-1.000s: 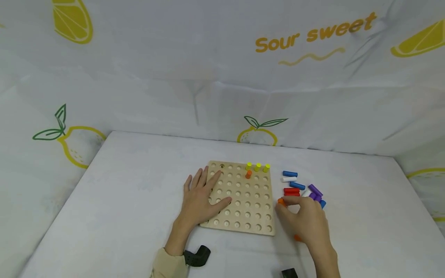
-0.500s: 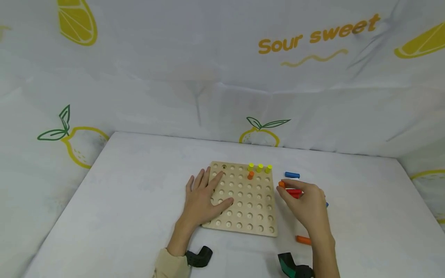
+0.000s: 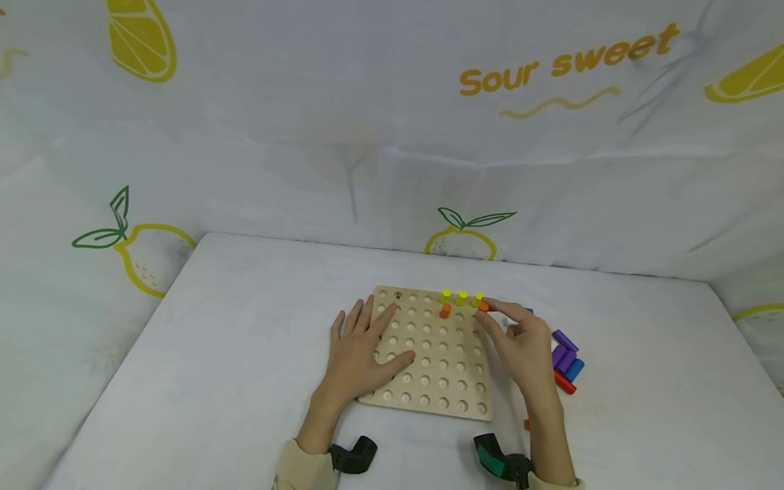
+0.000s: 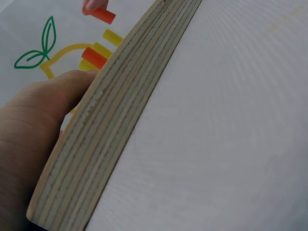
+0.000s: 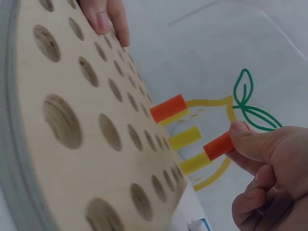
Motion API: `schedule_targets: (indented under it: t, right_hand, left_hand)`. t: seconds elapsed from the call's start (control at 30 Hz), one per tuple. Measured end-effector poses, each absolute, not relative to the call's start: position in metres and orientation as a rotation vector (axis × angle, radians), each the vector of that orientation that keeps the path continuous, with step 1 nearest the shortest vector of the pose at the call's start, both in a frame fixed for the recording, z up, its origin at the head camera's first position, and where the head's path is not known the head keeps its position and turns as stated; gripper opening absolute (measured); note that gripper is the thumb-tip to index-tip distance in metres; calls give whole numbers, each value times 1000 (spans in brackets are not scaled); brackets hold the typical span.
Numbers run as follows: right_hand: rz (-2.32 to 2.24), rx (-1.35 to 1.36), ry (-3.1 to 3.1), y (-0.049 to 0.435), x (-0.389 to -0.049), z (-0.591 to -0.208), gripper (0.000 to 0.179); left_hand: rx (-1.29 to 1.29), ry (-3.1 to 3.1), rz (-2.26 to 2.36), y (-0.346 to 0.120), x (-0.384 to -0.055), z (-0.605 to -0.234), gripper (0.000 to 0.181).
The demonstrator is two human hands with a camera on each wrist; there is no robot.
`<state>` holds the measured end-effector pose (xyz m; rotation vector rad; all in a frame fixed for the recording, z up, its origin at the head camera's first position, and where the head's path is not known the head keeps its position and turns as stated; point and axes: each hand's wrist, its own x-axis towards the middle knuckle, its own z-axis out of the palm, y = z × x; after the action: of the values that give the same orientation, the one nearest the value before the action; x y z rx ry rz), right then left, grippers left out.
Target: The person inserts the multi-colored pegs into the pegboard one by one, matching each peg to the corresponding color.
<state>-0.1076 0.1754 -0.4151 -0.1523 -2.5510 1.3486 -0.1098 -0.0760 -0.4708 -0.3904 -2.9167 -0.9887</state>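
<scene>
A wooden pegboard with rows of round holes lies on the table. Three yellow pegs stand along its far edge toward the right, and an orange peg stands just in front of the leftmost. My left hand rests spread over the board's left side, thumb and fingers on its top. With thumb and fingertips, my right hand pinches a second orange peg over the far right corner. In the right wrist view, that peg's lower end overlaps a yellow peg's top and is clear of the holes.
Right of the board lie loose purple pegs, a blue peg and a red peg, partly behind my right hand. Another orange peg shows beside my right wrist. A white cloth with lemon prints hangs behind the table.
My right hand has carried the orange peg left and away from me, from beside the loose pegs to above the board's far right corner. The left hand has stayed on the board.
</scene>
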Motion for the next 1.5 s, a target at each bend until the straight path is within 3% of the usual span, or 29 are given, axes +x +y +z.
schedule_targets:
  t: [1.5]
  right_hand:
    - [1448, -124, -2715, 160, -118, -436, 37]
  left_hand:
    - [-387, -2928, -984, -76, -110, -470, 86]
